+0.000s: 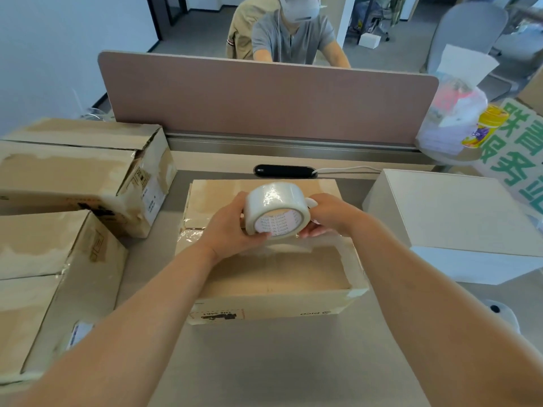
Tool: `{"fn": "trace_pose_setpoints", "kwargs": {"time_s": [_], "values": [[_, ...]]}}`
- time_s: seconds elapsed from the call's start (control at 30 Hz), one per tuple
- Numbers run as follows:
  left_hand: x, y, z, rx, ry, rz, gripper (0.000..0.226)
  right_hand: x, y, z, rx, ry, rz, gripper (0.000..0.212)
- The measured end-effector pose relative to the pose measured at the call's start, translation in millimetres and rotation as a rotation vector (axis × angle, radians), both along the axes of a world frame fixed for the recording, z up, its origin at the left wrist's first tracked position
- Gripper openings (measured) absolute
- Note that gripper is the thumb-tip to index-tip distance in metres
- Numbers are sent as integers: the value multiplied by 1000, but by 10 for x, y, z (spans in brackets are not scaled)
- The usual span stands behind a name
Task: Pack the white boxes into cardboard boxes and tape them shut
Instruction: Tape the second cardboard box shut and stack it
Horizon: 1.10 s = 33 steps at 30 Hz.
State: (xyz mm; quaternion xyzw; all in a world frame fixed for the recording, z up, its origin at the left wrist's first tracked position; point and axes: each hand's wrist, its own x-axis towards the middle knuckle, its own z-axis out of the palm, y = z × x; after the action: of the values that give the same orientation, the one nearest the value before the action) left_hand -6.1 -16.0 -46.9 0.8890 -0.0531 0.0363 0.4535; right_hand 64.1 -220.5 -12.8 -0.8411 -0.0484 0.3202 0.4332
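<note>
Office desk (264, 362), mid-job: your left hand (232, 230) and right hand (333, 215) both clamp the tape roll (276, 208) just above the centre carton (264, 277), closed but seemingly awaiting tape, while two cartons (73, 171) sit left and one white box (455, 210) waits unpacked right.

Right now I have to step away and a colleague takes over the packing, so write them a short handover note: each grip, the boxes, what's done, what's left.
The left grip holds the tape roll from the left. The right grip holds its other side. Both are above the middle cardboard box.
Middle cardboard box: flaps folded shut, clear tape showing at the seam's ends. I cannot tell whether the whole seam is taped.
The far-left box and near-left box are closed.
Left to do: finish taping the middle box, then pack the white box, which sits unpacked on the desk at the right.
</note>
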Motion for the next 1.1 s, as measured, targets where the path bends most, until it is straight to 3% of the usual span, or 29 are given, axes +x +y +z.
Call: {"fn": "trace_pose_setpoints", "kwargs": {"time_s": [0.13, 0.4, 0.53, 0.7, 0.97, 1.1], "values": [[17, 60, 37, 7, 38, -1, 56, 25, 10, -21, -52, -10, 1, 22], [-101, 415, 113, -8, -22, 63, 33, 23, 88, 10, -103, -57, -4, 11], [-145, 343, 69, -98, 75, 55, 42, -45, 308, 2, -21, -33, 62, 13], [-129, 299, 48, -148, 120, 23, 63, -55, 379, 22, -56, -15, 95, 14], [-54, 146, 24, -161, 132, 27, 67, -14, 223, 6, -64, -38, 54, 15], [-43, 200, 80, -31, 85, 54, 57, 25, 150, 47, -83, -45, 121, 7]]}}
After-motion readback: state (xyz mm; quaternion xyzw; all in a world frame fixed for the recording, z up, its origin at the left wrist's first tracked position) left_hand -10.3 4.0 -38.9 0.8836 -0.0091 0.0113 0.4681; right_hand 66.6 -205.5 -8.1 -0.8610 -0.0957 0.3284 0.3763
